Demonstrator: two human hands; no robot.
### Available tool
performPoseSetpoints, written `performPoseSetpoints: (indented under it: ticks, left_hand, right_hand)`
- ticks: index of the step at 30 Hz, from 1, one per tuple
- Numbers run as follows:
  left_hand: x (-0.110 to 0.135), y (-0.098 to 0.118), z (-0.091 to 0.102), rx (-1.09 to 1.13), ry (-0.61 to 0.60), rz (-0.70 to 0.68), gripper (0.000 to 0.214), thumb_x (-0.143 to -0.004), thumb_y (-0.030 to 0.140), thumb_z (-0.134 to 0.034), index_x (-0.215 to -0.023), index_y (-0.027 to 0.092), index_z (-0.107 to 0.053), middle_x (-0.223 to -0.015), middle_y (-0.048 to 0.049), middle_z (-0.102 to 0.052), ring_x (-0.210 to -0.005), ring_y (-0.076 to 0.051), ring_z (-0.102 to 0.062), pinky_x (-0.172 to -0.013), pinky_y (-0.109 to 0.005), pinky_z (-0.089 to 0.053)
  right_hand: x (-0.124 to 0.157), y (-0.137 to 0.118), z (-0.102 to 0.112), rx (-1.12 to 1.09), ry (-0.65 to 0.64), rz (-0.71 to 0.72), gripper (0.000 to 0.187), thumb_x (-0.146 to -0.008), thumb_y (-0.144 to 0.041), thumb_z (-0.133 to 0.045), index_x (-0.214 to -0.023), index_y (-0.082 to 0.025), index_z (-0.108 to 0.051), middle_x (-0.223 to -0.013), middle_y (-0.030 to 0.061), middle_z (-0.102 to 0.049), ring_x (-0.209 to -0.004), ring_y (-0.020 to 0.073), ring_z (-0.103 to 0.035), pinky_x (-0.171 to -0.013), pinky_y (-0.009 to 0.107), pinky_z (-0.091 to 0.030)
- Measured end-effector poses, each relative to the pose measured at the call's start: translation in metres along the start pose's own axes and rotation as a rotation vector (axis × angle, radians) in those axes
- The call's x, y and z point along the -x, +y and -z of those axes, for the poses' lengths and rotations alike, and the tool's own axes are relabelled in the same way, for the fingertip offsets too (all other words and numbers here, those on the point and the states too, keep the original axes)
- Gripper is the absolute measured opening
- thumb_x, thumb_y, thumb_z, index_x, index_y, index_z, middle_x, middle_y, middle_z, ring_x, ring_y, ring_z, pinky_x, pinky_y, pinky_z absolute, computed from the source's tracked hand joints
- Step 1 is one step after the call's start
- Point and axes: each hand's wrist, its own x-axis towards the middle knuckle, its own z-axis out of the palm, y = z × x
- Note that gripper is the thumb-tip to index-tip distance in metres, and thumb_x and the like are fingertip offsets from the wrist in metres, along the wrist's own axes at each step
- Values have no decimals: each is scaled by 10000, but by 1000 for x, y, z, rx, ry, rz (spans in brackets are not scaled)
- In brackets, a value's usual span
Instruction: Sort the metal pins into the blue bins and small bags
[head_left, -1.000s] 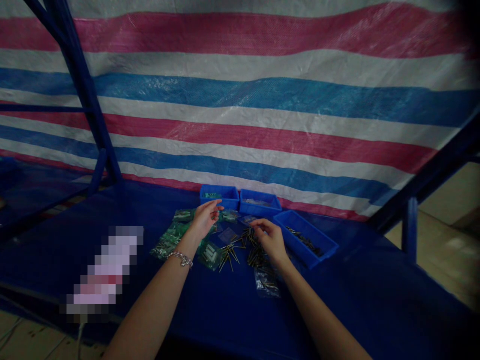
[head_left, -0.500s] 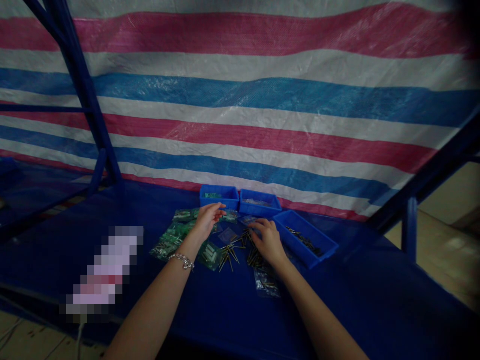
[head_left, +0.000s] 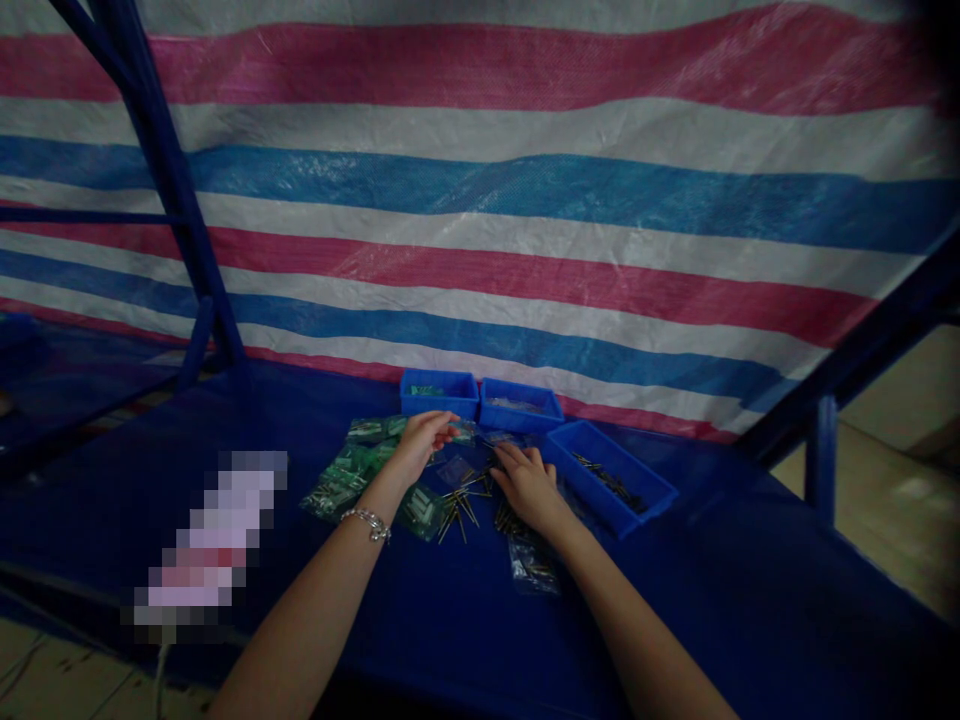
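Over the metal rods point(head_left: 508, 518), a hasty right hand point(head_left: 529, 490) could scatter them; whether it or the left hand point(head_left: 426, 440) grips, I cannot tell.

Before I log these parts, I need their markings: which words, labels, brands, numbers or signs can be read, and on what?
No text can be read anywhere.
Green packets, clear bag, blue bins: any print is too small or dim.
Pale item at left: pixelated, unreadable.
Striped sheet: no lettering visible.

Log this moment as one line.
left hand: near green plastic packets | right hand: over thin metal rods | beside right hand: blue rectangular plastic bin
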Motion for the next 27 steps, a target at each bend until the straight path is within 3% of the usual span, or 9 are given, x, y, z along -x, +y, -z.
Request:
performPoseSetpoints:
  ticks: [5, 10, 15, 18, 24, 27]
  left_hand:
    - [1, -2, -1, -113, -43, -36, 172, -702, 241, -589, -802, 108, -633, -687, -69, -613, -587, -102, -515, -534, -184, -330]
    - [6, -2, -6, -225, -111, -137, 181, -678, 180, -623, -844, 108, -625, -734, -66, -611, -640, -111, -524, -569, -190, -349]
    - [7, -5, -9, -229, -218, -133, 347, -624, 159, -681, -956, 112, -588, -810, -83, -611, -714, -130, -554, -658, -219, -394]
    - [7, -8, -10, -269, -317, -92, 368, -634, 183, -678, -978, 103, -570, -767, -84, -613, -688, -141, -565, -654, -240, -408]
    - [6, -11, -12, -298, -262, -133, 391, -623, 159, -679, -984, 96, -545, -800, -89, -598, -675, -137, -559, -612, -234, -411]
    - [5, -13, -12, -263, -318, -170, 370, -609, 144, -687, -954, 107, -559, -825, -89, -595, -700, -133, -560, -632, -231, -415]
  right_hand:
    - [-1, -4, 5, -177, 122, -3, 352, -827, -341, -407, -1153, -261, -511, -1200, 68, -499, -1017, 279, -425, -766, 455, -369]
    - [-5, -5, 13, -709, 303, 33, 324, -817, -366, -423, -1018, -189, -604, -1047, 83, -595, -998, 212, -501, -864, 387, -365]
    - [-5, -3, 15, -1158, 228, -164, 379, -724, -436, -548, -1010, -197, -613, -1050, 72, -602, -912, 216, -552, -629, 286, -452]
    - [-4, -5, 15, -1343, 203, -228, 385, -670, -418, -615, -986, -198, -627, -1007, 67, -619, -867, 200, -565, -596, 257, -445]
    - [-2, -12, 22, -1518, 149, -261, 371, -632, -384, -660, -945, -185, -646, -919, 71, -642, -830, 192, -570, -590, 251, -440]
    - [-2, -14, 24, -1554, 134, -269, 360, -628, -377, -666, -932, -185, -650, -895, 71, -648, -825, 193, -574, -592, 254, -437]
